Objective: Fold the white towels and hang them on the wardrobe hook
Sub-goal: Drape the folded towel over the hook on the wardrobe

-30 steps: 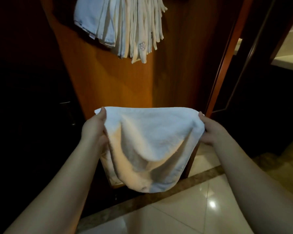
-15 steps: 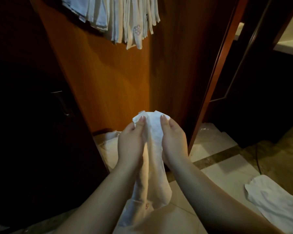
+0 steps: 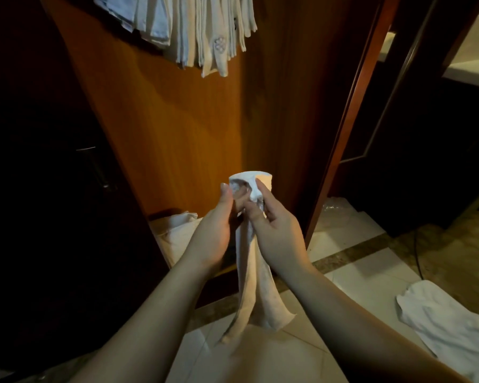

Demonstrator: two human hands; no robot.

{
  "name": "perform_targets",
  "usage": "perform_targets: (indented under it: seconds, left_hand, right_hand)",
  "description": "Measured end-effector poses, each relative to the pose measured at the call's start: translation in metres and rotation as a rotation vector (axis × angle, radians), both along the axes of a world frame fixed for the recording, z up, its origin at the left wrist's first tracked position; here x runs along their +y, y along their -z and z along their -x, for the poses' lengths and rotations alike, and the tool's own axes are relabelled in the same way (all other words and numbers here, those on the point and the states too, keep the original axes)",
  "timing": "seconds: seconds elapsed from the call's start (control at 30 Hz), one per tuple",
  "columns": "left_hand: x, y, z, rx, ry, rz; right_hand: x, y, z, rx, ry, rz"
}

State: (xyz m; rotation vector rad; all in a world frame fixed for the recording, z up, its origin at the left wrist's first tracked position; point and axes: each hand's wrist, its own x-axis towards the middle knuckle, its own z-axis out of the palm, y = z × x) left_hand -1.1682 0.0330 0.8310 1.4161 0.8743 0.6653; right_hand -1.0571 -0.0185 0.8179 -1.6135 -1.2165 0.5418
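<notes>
Several folded white cloth towels (image 3: 194, 29) already hang against the wooden wardrobe panel (image 3: 177, 128); left hand (image 3: 216, 228) and right hand (image 3: 274, 230), close together, pinch a narrow folded white towel (image 3: 256, 294), another white towel (image 3: 448, 322) lies unfolded on the tiled floor (image 3: 357, 272).

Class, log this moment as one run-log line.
step: folding | left hand: holds towel top | right hand: pinches towel | hung towels: on wardrobe above | floor towel: waiting
</notes>
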Motion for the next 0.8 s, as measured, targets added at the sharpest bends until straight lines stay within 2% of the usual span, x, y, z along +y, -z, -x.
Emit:
perform_targets:
  seconds: [0.2,0.4,0.47,0.53,0.6,0.73,0.8]
  left_hand:
    - [0.006,0.002,0.003,-0.059,0.057,-0.038]
    - [0.018,0.002,0.006,-0.04,0.074,-0.073]
    - [0.022,0.002,0.009,-0.011,-0.027,-0.149]
    - [0.028,-0.002,0.013,0.036,-0.246,-0.365]
    - [0.04,-0.006,0.019,0.187,-0.286,-0.614]
    - [0.063,-0.012,0.035,0.677,0.045,-0.689]
    - [0.07,-0.014,0.042,0.806,0.155,-0.765]
  right_hand:
    - [0.003,0.006,-0.01,0.024,-0.008,-0.069]
    - [0.01,0.0,-0.021,0.082,-0.009,-0.149]
    - [0.011,-0.006,-0.025,0.061,-0.022,-0.155]
    - [0.012,-0.011,-0.028,0.046,-0.025,-0.151]
    - [0.012,-0.015,-0.033,0.032,-0.023,-0.15]
    - [0.01,-0.027,-0.046,0.025,-0.023,-0.157]
    - [0.008,-0.031,-0.055,0.029,-0.001,-0.157]
